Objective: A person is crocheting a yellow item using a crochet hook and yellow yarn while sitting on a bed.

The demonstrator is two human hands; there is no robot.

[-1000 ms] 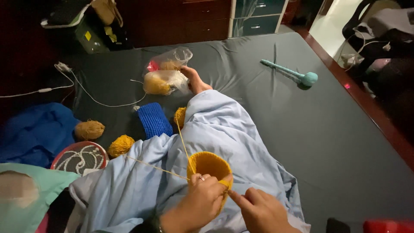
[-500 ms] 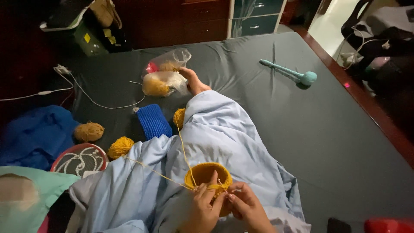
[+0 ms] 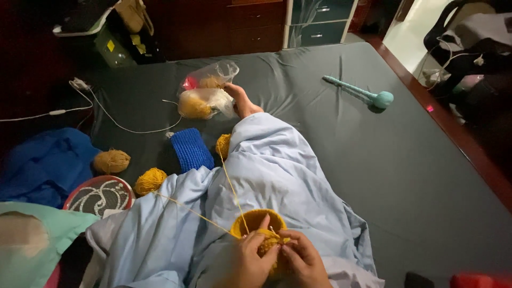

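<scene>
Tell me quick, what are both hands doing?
Left hand: closed, pinching the yellow crochet piece.
Right hand: closed on the same piece, by a thin hook; the exact grip cannot be told.

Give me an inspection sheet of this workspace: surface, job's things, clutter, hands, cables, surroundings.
Surface: dark grey bed sheet, wrinkled; pale blue blanket over the person's legs.
Job's things: yellow crochet piece on the lap, two yarn strands running from it; three yarn balls beside the blanket.
Clutter: blue knitted piece, plastic bags by the foot, teal knitted stick, round tin, blue cloth.
Hands: left hand and right hand both on the crochet piece; a hook tip shows between them.
Cables: white cable across the sheet's left side.
Surroundings: wooden drawers, chair at right.
</scene>
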